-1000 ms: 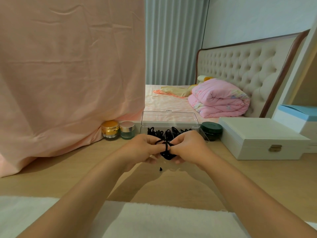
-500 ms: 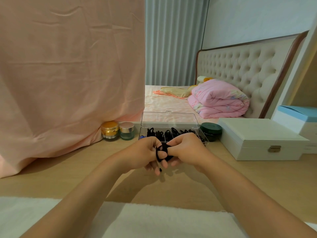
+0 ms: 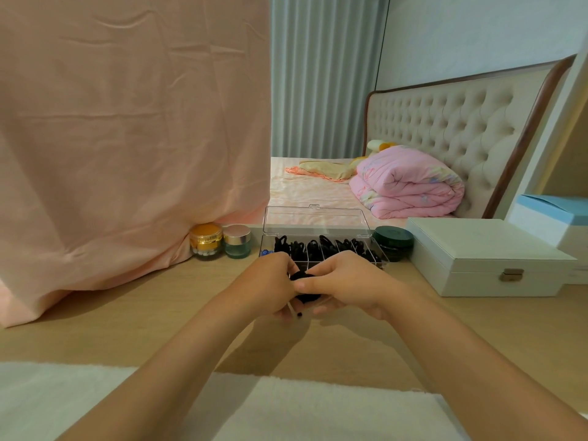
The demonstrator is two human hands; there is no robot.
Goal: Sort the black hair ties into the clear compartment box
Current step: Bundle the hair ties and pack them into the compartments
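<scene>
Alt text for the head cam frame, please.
The left hand and right hand pinch a bundle of black hair ties together above a wooden table. Just behind them a clear compartment box stands open, several compartments holding more black ties; cosmetic jars and a white case flank it.

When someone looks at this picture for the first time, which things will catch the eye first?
At the centre, the left hand and the right hand hold a clump of black hair ties between them, in front of the open clear box, which has more ties in its compartments. A large pink cloth fills the left side, and a folded pink quilt lies on the bed at the back right.
</scene>
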